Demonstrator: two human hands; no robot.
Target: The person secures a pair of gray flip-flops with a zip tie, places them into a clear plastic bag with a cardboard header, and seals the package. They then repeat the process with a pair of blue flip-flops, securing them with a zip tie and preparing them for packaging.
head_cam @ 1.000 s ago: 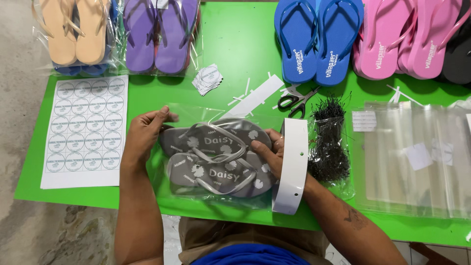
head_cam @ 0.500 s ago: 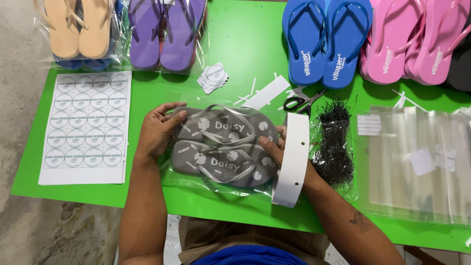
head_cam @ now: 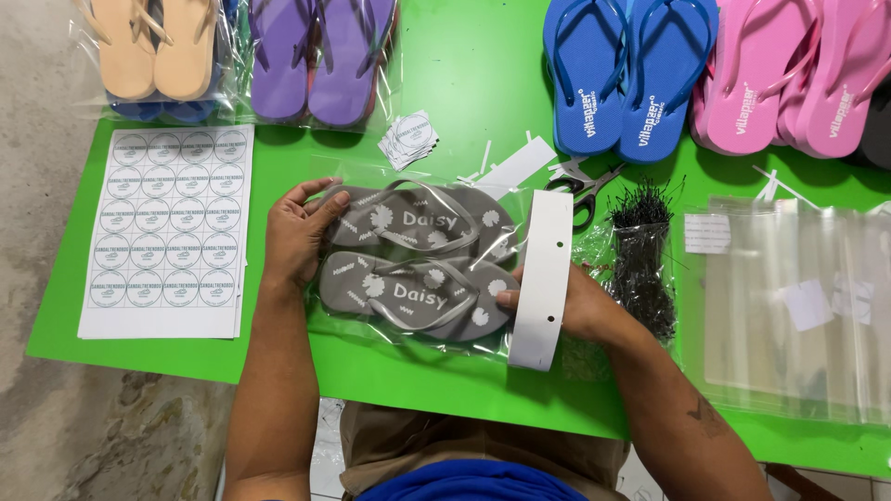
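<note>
- under both hands, a pair of grey rubber flip-flops [head_cam: 418, 260] in a clear plastic bag [head_cam: 371, 325]
- left hand [head_cam: 295, 232] fingers spread, gripping the heel end
- right hand [head_cam: 580, 306] thumb pinches a white cardboard header strip [head_cam: 541, 278] at the toe end

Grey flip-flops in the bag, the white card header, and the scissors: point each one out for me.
grey flip-flops [head_cam: 408, 264]: head view, on a strap.
white card header [head_cam: 541, 278]: head view, middle of the strip.
scissors [head_cam: 583, 186]: head view, on the handles.
</note>
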